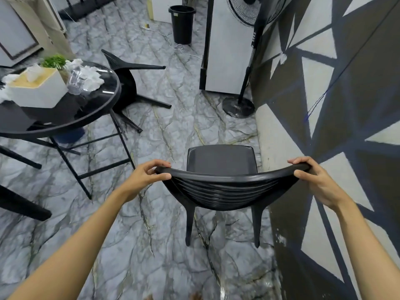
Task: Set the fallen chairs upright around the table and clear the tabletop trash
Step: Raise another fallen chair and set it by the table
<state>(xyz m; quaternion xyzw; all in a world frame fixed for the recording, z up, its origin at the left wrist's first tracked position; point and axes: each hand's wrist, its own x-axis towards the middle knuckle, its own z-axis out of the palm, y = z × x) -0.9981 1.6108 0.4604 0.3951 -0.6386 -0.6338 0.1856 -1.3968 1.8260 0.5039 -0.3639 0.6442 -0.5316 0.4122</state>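
Observation:
A black plastic chair [220, 161] stands upright on its legs right in front of me, beside the patterned wall. My left hand [149, 174] grips the left end of its curved backrest and my right hand [313, 178] grips the right end. A second black chair [127, 83] lies tipped on its side behind the round black glass table [101, 109] at the left. On the tabletop lie crumpled white paper [91, 76] and a clear plastic bottle [74, 82], next to a white tissue box [41, 92] and a small green plant [54, 61].
A black trash bin [181, 24] stands at the far end of the marble floor, with a white cable [173, 40] trailing near it. A standing fan [240, 105] is by the right wall. Dark chair legs [23, 208] poke in at the left edge.

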